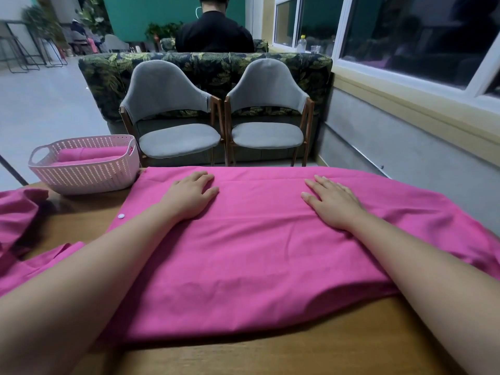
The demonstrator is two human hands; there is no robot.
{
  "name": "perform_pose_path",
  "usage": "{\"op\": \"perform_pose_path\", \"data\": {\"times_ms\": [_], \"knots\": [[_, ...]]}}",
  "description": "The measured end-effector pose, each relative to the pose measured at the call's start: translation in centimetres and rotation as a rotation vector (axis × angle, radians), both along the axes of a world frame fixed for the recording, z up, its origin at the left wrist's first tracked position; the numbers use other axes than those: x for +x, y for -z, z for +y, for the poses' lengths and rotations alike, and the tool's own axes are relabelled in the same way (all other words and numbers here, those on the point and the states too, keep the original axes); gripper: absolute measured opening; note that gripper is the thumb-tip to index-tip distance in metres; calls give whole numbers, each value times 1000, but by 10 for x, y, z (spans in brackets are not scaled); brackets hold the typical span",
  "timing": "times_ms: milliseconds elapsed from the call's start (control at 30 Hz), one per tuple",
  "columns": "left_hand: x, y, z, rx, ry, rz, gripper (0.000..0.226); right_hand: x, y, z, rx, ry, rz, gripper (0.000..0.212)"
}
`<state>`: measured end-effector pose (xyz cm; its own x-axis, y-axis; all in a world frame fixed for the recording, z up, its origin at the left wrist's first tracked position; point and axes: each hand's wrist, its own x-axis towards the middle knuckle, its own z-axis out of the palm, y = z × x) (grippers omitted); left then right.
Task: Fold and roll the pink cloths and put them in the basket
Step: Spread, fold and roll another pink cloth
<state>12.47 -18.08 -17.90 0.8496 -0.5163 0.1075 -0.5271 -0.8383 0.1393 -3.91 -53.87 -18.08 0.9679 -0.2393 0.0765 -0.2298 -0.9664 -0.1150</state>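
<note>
bare worktop (270,355) is seen nearest, then the pink cloth (243,266) spread long axis left-right, its far half pressed by left grip (189,197) and right grip (334,205), both laid flat, nothing clamped; basket (86,177) is set far-left, nearer left grip.

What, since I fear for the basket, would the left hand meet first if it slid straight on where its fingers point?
Only more pink cloth, up to its far edge; past that probably a grey chair, though depth is unclear. The left hand points away from the basket, which stands to its left.
</note>
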Motion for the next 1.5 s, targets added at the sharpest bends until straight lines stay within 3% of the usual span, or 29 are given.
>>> {"op": "perform_pose_path", "data": {"times_ms": [200,433,600,800,1000,1067,1267,1500], "knots": [[-44,-7,26,29,73,84,62,-24,-11,25,-22,-6,29,63],[-122,-16,78,59,166,148,66,-91,-27,87,99,-222,15,57],[-170,-19,120,16,161,206,106,-145,-26,127,151,-366,-109,63],[-217,-19,165,13,180,177,85,-197,-23,159,56,-600,-168,58],[-244,-19,202,8,214,129,85,-193,-22,159,-74,-700,-376,20],[-248,-22,210,-16,225,98,83,-190,-22,159,-82,-729,-434,16],[-230,-32,223,-194,297,-94,39,-166,-39,156,121,-615,-492,19],[-184,-56,204,-360,37,-262,17,-109,-59,155,165,-395,-545,14]]}}
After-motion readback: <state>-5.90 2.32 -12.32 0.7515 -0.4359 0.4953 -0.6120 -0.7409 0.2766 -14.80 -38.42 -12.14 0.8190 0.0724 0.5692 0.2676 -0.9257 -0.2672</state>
